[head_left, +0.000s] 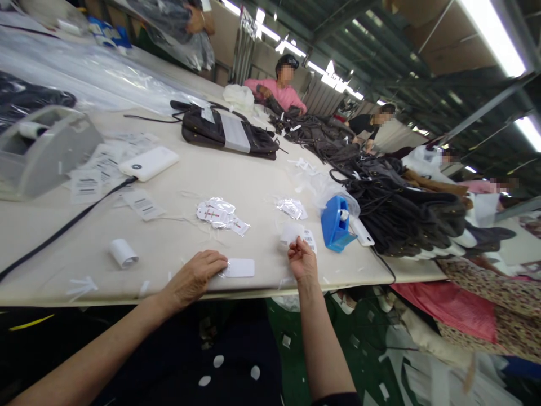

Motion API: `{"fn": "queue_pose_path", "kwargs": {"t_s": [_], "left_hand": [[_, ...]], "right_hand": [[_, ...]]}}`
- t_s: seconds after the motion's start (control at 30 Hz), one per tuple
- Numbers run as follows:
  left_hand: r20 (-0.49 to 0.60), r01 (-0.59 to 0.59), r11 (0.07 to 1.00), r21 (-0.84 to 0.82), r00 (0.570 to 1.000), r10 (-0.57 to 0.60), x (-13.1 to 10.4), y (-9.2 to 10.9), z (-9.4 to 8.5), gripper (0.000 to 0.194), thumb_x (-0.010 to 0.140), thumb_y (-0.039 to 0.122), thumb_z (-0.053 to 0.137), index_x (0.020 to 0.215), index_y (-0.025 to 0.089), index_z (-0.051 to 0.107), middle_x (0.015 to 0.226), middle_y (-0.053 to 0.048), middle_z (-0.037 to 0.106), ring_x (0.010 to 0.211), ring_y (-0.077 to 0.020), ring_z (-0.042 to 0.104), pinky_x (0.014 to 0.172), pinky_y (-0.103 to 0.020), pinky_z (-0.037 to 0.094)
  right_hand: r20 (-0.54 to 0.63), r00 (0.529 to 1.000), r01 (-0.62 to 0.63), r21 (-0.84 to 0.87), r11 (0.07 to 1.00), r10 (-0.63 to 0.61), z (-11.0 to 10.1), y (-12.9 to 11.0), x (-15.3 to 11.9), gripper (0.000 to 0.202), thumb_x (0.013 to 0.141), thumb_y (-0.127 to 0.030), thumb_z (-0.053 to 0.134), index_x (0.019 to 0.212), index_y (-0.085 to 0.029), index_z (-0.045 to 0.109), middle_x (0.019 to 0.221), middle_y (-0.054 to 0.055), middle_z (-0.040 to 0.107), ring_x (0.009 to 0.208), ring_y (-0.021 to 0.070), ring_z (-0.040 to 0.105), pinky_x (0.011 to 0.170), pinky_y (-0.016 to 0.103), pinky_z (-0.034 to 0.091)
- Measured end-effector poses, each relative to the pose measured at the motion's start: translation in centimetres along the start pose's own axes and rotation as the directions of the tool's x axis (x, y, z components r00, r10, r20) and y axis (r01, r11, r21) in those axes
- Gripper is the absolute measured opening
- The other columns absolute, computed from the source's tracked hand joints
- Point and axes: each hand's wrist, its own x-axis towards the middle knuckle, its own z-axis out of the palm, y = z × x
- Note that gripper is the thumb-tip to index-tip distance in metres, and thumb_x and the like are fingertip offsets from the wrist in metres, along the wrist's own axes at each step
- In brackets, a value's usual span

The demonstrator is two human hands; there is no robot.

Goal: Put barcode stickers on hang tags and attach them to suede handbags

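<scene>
Near the table's front edge, my left hand [196, 277] presses its closed fingers on the left end of a blank white tag [240, 268], which lies flat. My right hand [303, 259] pinches a small white label paper [291, 233] just above the table. Beside those fingers lies a label sheet with printed barcodes [310, 239], partly covered by the hand. Beyond my hands are a pile of printed hang tags [216, 213] and a smaller pile of shiny tags [292, 208]. A blue tape dispenser [336, 224] stands to the right of my right hand.
A grey tape dispenser [46, 152], barcode labels [86, 186], a white device [150, 163] and a curled label strip [123, 253] are at left. Folded black garments [230, 132] lie behind. Dark garments [406, 208] are heaped at right. Co-workers [281, 90] stand across the table.
</scene>
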Motion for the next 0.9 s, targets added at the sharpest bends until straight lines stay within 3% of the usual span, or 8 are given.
{"fn": "queue_pose_path", "kwargs": {"t_s": [0.27, 0.43, 0.5, 0.57, 0.63, 0.7, 0.77, 0.9], "left_hand": [[-0.034, 0.119, 0.988, -0.100, 0.992, -0.123, 0.9, 0.1, -1.2, 0.025, 0.084, 0.020, 0.038, 0.089, 0.019, 0.063, 0.089, -0.005, 0.067, 0.087, -0.0158, 0.059, 0.080, -0.028, 0.046], [-0.174, 0.187, 0.972, -0.142, 0.962, -0.210, 2.9, 4.2, -2.2, 0.020, 0.078, 0.022, 0.052, 0.093, 0.023, 0.064, 0.104, -0.005, 0.066, 0.107, -0.0244, 0.052, 0.096, -0.045, 0.032], [-0.141, 0.363, 0.831, -0.422, 0.879, -0.456, 4.3, 6.2, -2.0, 0.022, 0.075, 0.027, 0.057, 0.095, 0.021, 0.063, 0.104, -0.008, 0.064, 0.101, -0.0240, 0.055, 0.091, -0.042, 0.038], [0.115, 0.538, 0.426, -0.728, 0.708, -0.697, 5.7, 7.7, -1.6, 0.032, 0.071, 0.034, 0.061, 0.098, 0.017, 0.059, 0.098, -0.010, 0.064, 0.090, -0.0228, 0.059, 0.078, -0.037, 0.045], [0.430, 0.560, -0.036, -0.828, 0.593, -0.681, 6.6, 8.4, -1.1, 0.036, 0.067, 0.039, 0.065, 0.092, 0.014, 0.058, 0.088, -0.010, 0.064, 0.080, -0.0201, 0.061, 0.068, -0.032, 0.046], [0.533, 0.479, -0.276, -0.833, 0.566, -0.629, 6.9, 8.3, -0.8, 0.035, 0.061, 0.035, 0.071, 0.084, 0.013, 0.057, 0.078, -0.006, 0.063, 0.070, -0.0153, 0.061, 0.061, -0.026, 0.044], [0.467, 0.377, -0.294, -0.878, 0.544, -0.697, 6.9, 7.9, -0.6, 0.034, 0.052, 0.025, 0.076, 0.078, 0.013, 0.057, 0.068, -0.001, 0.061, 0.060, -0.0109, 0.058, 0.054, -0.021, 0.039], [0.256, 0.274, -0.126, -0.953, 0.518, -0.816, 6.4, 7.6, -0.6, 0.032, 0.048, 0.018, 0.076, 0.072, 0.013, 0.056, 0.057, 0.003, 0.058, 0.054, -0.0087, 0.055, 0.051, -0.018, 0.034]], "right_hand": [[0.098, 0.994, -0.063, 0.101, 0.993, 0.053, 0.7, 0.1, -1.7, 0.030, 0.052, -0.019, 0.076, 0.069, -0.020, 0.053, 0.057, -0.009, 0.056, 0.049, 0.0049, 0.053, 0.041, 0.014, 0.038], [0.163, 0.985, -0.072, 0.077, 0.994, 0.059, 2.2, 0.8, -4.1, 0.030, 0.050, -0.017, 0.078, 0.067, -0.018, 0.054, 0.054, -0.008, 0.054, 0.046, 0.0040, 0.049, 0.041, 0.014, 0.036], [0.211, 0.972, -0.135, 0.118, 0.984, 0.108, 3.0, 1.0, -5.3, 0.029, 0.050, -0.016, 0.078, 0.065, -0.018, 0.053, 0.053, -0.008, 0.053, 0.045, 0.0035, 0.048, 0.041, 0.014, 0.034], [0.279, 0.943, -0.239, 0.187, 0.953, 0.182, 3.7, 1.1, -6.5, 0.027, 0.051, -0.015, 0.077, 0.064, -0.018, 0.053, 0.053, -0.009, 0.051, 0.044, 0.0022, 0.044, 0.040, 0.013, 0.031], [0.347, 0.907, -0.331, 0.230, 0.915, 0.241, 4.1, 1.1, -7.5, 0.026, 0.053, -0.015, 0.075, 0.065, -0.019, 0.052, 0.053, -0.009, 0.050, 0.043, 0.0012, 0.040, 0.039, 0.012, 0.029], [0.389, 0.882, -0.375, 0.241, 0.895, 0.265, 4.1, 1.2, -8.2, 0.025, 0.055, -0.015, 0.075, 0.066, -0.019, 0.052, 0.055, -0.009, 0.050, 0.043, 0.0011, 0.038, 0.040, 0.013, 0.028], [0.397, 0.877, -0.383, 0.241, 0.892, 0.270, 3.8, 1.4, -8.5, 0.026, 0.054, -0.016, 0.075, 0.066, -0.019, 0.052, 0.056, -0.008, 0.049, 0.043, 0.0016, 0.037, 0.040, 0.014, 0.028], [0.355, 0.898, -0.350, 0.214, 0.912, 0.261, 3.0, 2.2, -8.5, 0.027, 0.053, -0.018, 0.074, 0.066, -0.020, 0.051, 0.056, -0.008, 0.047, 0.044, 0.0030, 0.037, 0.040, 0.015, 0.027]]}}
